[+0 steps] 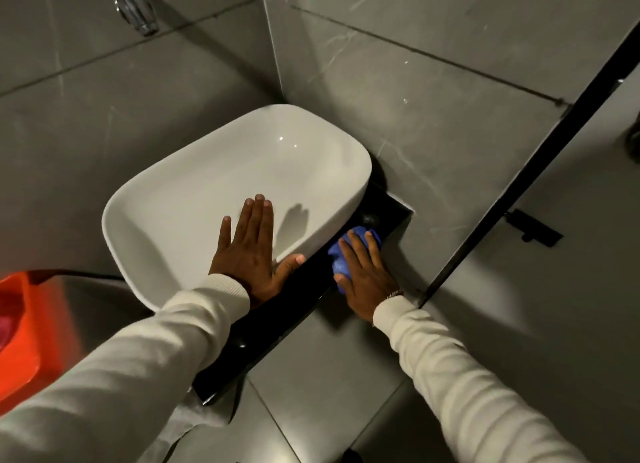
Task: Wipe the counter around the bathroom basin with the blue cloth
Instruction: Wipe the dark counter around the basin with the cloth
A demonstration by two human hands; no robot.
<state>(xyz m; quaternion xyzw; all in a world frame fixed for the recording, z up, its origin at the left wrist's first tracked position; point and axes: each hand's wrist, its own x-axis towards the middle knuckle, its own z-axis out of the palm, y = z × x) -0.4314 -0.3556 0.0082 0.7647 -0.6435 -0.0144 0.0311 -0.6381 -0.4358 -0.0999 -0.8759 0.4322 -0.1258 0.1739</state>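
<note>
A white basin (194, 199) stands on a narrow black counter (287, 320) set into a corner of grey tiled walls. My right hand (363, 275) presses a bunched blue cloth (341, 258) onto the counter strip just right of the basin. My left hand (247, 254) lies flat and open over the basin's near rim, fingers pointing into the bowl, thumb hooked over the outer edge. Both arms wear cream sleeves.
A chrome tap spout (133, 5) hangs from the wall above the basin. An orange plastic container (24, 331) sits at the left edge. A black-framed glass partition (540, 171) runs diagonally on the right, with a black hinge (533, 232) at its base. Grey floor tiles lie below the counter.
</note>
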